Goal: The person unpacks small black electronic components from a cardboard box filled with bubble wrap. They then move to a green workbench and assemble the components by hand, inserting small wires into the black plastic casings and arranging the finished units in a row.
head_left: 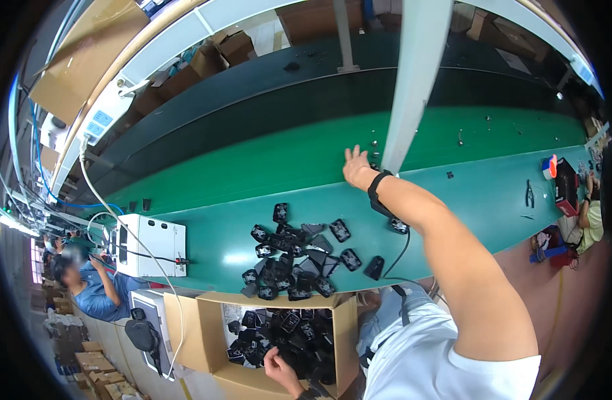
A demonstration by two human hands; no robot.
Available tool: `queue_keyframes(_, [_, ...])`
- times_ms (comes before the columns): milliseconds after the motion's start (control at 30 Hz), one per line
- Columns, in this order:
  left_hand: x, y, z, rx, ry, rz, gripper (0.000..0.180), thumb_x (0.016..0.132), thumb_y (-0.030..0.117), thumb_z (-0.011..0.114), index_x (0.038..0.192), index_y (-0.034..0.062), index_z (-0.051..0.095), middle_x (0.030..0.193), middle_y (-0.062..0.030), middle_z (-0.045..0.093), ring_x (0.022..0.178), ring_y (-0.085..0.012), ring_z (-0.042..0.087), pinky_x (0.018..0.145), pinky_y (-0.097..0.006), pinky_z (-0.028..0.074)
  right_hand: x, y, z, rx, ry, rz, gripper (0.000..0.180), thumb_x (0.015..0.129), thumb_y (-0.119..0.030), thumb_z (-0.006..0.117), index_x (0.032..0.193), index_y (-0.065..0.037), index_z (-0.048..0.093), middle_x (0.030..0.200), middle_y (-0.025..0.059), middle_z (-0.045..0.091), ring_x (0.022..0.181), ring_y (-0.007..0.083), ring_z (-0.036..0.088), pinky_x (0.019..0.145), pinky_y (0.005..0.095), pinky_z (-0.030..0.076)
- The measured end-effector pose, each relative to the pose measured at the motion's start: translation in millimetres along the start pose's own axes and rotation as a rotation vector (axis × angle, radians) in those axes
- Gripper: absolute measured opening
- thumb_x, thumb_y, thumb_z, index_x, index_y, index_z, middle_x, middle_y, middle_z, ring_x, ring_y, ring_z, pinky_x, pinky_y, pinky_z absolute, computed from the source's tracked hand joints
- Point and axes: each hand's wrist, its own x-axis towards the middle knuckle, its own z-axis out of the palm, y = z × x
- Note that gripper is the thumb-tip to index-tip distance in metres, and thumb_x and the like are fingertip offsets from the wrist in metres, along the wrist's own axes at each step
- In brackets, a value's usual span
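Note:
My right hand (355, 167) reaches far across the green table (266, 167), fingers spread and flat on the surface at the foot of a white post (413, 87). It holds nothing. A black wrist strap (378, 193) with a cord sits on that wrist. A pile of small black plastic parts (296, 257) lies on the table's near edge. Below it stands an open cardboard box (343, 333) full of the same black parts (286, 330). My left hand (279, 368) is down in the box with curled fingers among the parts; whether it grips one is hidden.
A white box-shaped device (153, 245) with cables stands at the table's left. A person in blue (93, 290) sits beyond it. Pliers (530, 193) and a red-and-black box (566, 187) lie at the right, near another person (591, 223). Cardboard boxes (213, 57) line the far side.

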Motion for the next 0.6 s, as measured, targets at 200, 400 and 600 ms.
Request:
queue_keyframes(200, [26, 65, 63, -0.115, -0.180, 0.118, 0.016, 0.089, -0.006, 0.050, 0.095, -0.0061, 0.065, 0.094, -0.0128, 0.069, 0.085, -0.0218, 0.066, 0.081, -0.032, 0.052, -144, 22, -19, 0.775, 0.438, -0.443, 0.028, 0.085, -0.020, 0.058, 0.109, -0.009, 0.069, 0.117, 0.0160, 0.066, 0.102, 0.0353, 0.065, 0.087, 0.0447, 0.054])
queue_keyframes(400, [33, 161, 172, -0.079, -0.619, 0.454, 0.018, 0.088, 0.001, 0.057, 0.103, -0.0038, 0.066, 0.108, -0.0159, 0.070, 0.098, -0.0259, 0.068, 0.085, -0.034, 0.052, -234, 137, 104, 1.092, 0.699, 0.071, 0.024, 0.087, -0.022, 0.060, 0.101, -0.005, 0.070, 0.102, 0.0158, 0.070, 0.092, 0.0327, 0.068, 0.082, 0.0415, 0.055])
queue_keyframes(600, [25, 198, 292, 0.133, -0.791, 0.772, 0.040, 0.084, 0.008, 0.062, 0.123, 0.0004, 0.059, 0.129, -0.0221, 0.058, 0.119, -0.0372, 0.057, 0.100, -0.042, 0.047, -275, 238, 277, 0.829, 0.446, 0.842, 0.068, 0.087, -0.035, 0.065, 0.143, -0.006, 0.040, 0.149, 0.0234, 0.035, 0.135, 0.0403, 0.039, 0.110, 0.0467, 0.038])
